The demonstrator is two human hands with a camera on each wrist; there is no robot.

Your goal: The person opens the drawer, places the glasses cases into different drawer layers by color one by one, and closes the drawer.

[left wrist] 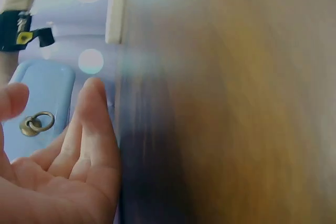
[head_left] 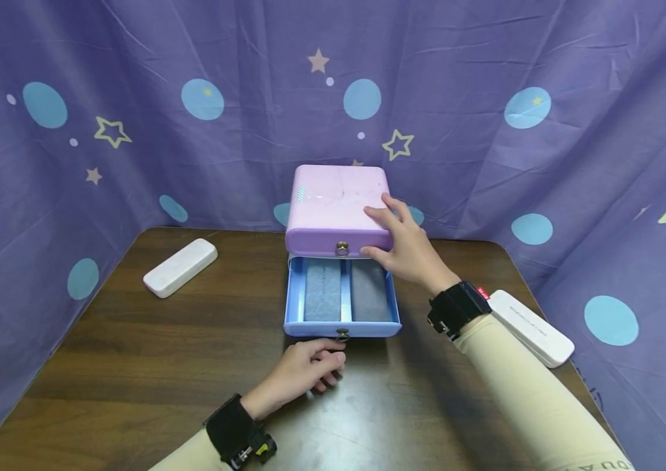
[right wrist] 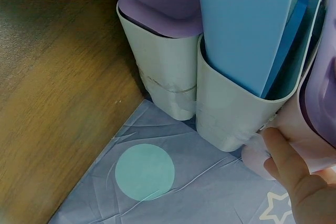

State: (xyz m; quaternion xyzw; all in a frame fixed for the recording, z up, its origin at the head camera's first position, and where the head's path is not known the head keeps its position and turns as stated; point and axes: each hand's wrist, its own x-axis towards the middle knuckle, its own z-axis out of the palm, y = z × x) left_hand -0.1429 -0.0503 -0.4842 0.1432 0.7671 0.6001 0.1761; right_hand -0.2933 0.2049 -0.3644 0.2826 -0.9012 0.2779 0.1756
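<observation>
A stacked drawer box stands at the back middle of the table, with a pink top unit (head_left: 339,196) and a blue drawer (head_left: 309,329) pulled out below it. Inside the drawer, a divider (head_left: 345,291) separates two long grey-blue areas. My right hand (head_left: 406,248) rests on the top unit's right corner, fingers spread over its top and thumb at its front. Just in front of the drawer is my left hand (head_left: 309,369), loosely bent below the brass ring pull (head_left: 342,334). The left wrist view shows the ring (left wrist: 42,121) hanging free between thumb and fingers.
One white oblong case (head_left: 180,267) lies at the table's left. Another white case (head_left: 530,327) with printed lettering lies at the right edge, by my right wrist, a red tag (head_left: 483,293) beside it. A purple patterned curtain (head_left: 274,131) hangs close behind the table.
</observation>
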